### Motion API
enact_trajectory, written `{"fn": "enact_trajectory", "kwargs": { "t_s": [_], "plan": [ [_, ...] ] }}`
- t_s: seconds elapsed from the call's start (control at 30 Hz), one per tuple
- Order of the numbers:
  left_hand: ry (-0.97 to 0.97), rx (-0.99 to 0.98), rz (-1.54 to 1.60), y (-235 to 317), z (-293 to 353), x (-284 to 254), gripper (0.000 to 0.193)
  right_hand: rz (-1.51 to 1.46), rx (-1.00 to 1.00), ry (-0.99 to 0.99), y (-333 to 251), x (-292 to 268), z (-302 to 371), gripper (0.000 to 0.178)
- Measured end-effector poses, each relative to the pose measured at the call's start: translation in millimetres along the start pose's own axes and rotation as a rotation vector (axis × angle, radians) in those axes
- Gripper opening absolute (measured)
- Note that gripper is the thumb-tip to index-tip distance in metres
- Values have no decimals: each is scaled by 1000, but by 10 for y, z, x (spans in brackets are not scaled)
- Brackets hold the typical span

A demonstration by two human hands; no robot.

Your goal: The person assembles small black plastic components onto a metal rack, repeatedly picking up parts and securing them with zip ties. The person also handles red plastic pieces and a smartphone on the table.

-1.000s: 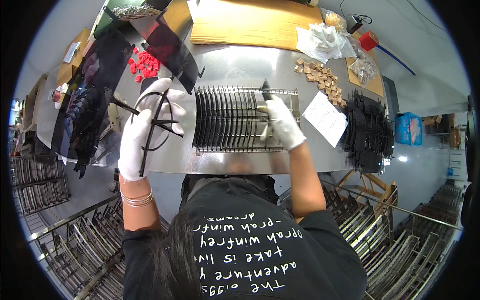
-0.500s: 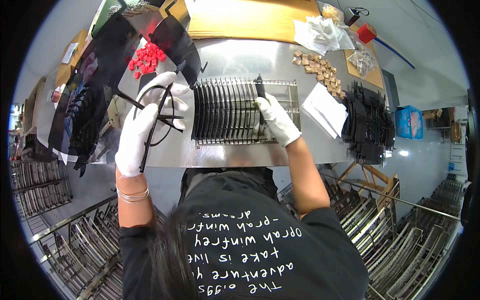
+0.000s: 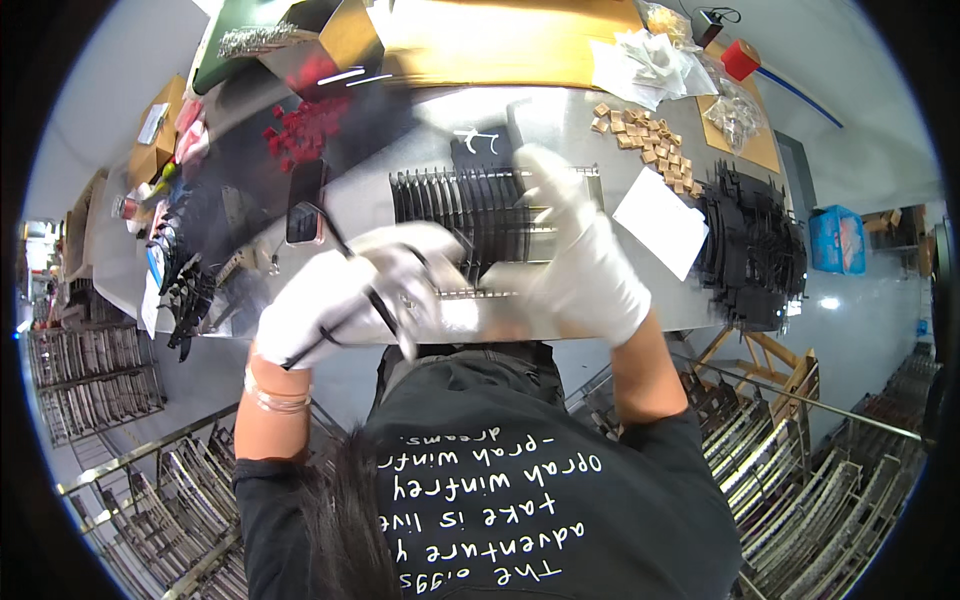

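Observation:
My left hand (image 3: 345,285), in a white glove, is closed around thin black strips (image 3: 372,300) in front of the rack's left end; motion blurs its fingers. My right hand (image 3: 590,260), also white-gloved, is over the right end of the rack. Its fingers are spread, their tips smeared, and I make out nothing between them. Curved black strips (image 3: 455,205) stand side by side in the metal wire rack (image 3: 592,180), which both hands partly cover. Behind the rack shows a dark flat piece (image 3: 483,147) with white marks.
Red pieces (image 3: 305,130) sit under a blurred dark shape at the back left, near a phone (image 3: 305,210). Tan blocks (image 3: 645,140), a white paper (image 3: 660,220) and stacked black parts (image 3: 755,245) are on the right. Cardboard (image 3: 510,45) lies at the back.
My left hand has moved right and nearer to me with the black strips. My right hand has come off the strip it touched in the rack, turned and spread its fingers.

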State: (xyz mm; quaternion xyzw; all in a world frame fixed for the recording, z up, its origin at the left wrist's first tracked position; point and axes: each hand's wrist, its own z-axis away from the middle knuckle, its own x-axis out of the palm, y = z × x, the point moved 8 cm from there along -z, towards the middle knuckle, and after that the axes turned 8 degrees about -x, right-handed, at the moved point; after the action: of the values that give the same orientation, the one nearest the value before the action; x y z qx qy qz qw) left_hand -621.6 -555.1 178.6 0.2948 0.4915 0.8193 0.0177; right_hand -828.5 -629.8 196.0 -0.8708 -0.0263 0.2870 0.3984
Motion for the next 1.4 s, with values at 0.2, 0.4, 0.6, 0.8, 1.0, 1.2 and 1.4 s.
{"fn": "enact_trajectory", "kwargs": {
  "t_s": [0.2,0.4,0.6,0.8,1.0,1.2,1.4],
  "plan": [
    [-414,13,-938,148,229,314,54,-230,-36,-171,329,103,258,66],
    [277,92,-146,-15,142,-529,92,-875,990,79,1708,326,800,55],
    [359,40,46,-137,89,-705,54,-126,597,-129,1682,580,484,64],
    [191,-46,140,-155,-142,-348,46,164,502,-213,1353,369,473,87],
    [-49,-229,115,-136,-360,132,51,89,419,-152,772,11,199,84],
    [-34,-101,-320,-51,-308,111,41,-805,803,33,1432,509,932,77],
    [0,-144,-305,-63,-354,76,40,-128,621,32,1360,419,905,85]
  ]
}}
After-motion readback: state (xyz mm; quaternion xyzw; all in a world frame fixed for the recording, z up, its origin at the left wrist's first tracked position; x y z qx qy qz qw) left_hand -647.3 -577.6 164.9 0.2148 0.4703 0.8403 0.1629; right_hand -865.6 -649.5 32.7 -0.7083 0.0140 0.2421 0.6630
